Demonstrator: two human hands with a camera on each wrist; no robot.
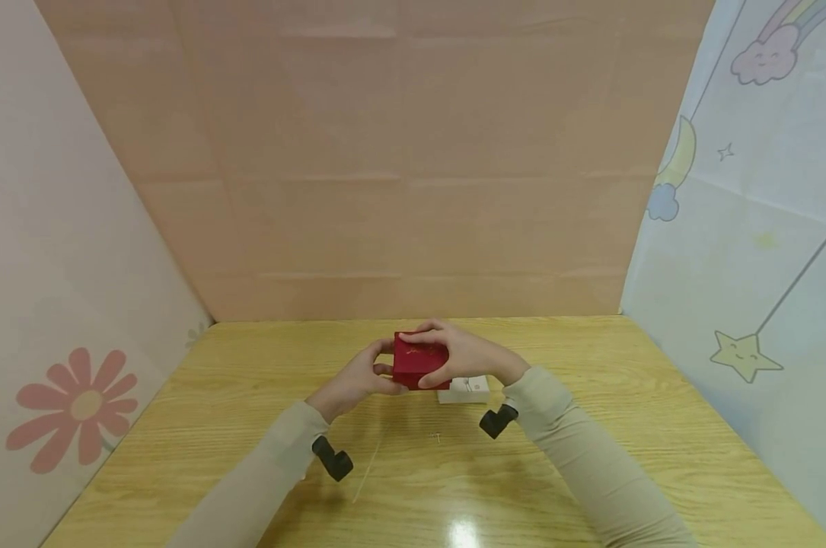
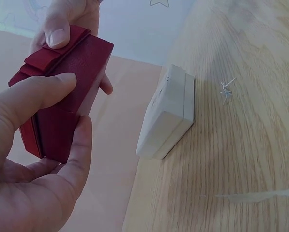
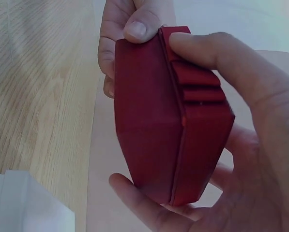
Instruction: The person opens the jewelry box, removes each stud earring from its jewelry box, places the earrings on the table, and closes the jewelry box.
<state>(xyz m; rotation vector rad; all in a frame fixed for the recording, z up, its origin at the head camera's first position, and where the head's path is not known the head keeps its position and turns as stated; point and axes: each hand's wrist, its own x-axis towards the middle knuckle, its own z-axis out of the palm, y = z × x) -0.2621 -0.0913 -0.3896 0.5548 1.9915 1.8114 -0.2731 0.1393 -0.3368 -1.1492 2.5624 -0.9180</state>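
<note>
A dark red gift box [image 1: 416, 361] with gold lettering on its top and a pleated ribbon band [image 3: 197, 79] is held above the table between both hands. My left hand [image 1: 363, 378] grips its left side, thumb on the near face and fingers beneath, as the left wrist view shows. From the right, my right hand [image 1: 470, 352] holds it, with the thumb [image 3: 192, 46] lying on the ribbon band. A seam runs between lid and base, and the lid looks closed. What is inside stays hidden.
Just behind the right hand stands a white box [image 2: 166, 116] on the wooden table [image 1: 248, 396]. A tiny silvery piece [image 2: 226, 92], like an earring, lies nearer me. Left of it is a thin clear strip [image 1: 366, 472]. Printed panels enclose the sides.
</note>
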